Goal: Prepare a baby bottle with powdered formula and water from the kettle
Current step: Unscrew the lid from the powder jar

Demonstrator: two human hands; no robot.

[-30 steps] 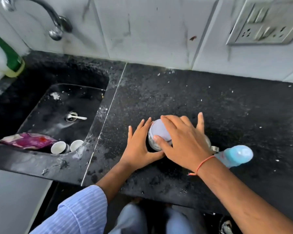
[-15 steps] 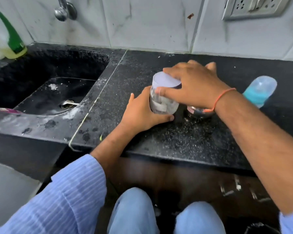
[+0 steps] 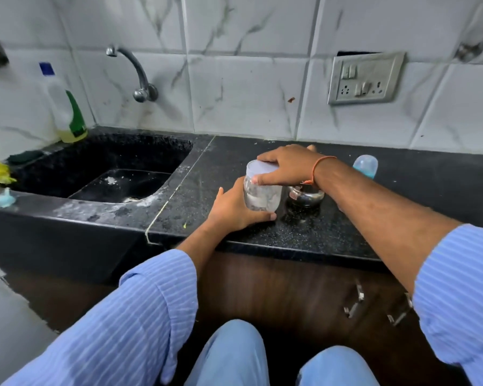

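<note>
A clear plastic jar (image 3: pixel 261 195) with a pale lid (image 3: pixel 258 168) stands on the black counter (image 3: pixel 262 232); a little white powder shows inside. My left hand (image 3: pixel 232 208) grips the jar's body from the left and below. My right hand (image 3: pixel 286 164) lies over the lid, fingers and thumb curled round its rim. Just right of the jar sits a small shiny steel pot (image 3: pixel 306 195), partly hidden by my right wrist. A baby bottle (image 3: pixel 365 165) with a pale blue cap lies further right on the counter.
A black sink (image 3: pixel 117 174) lies to the left, with a tap (image 3: pixel 135 73) above it and a dish-soap bottle (image 3: pixel 67 110) in the corner. A switch and socket plate (image 3: pixel 364 79) is on the tiled wall. My knees are below the counter edge.
The camera has dropped and tilted up, so more wall shows. Both hands stay on the jar, left on the body and right on the lid.
</note>
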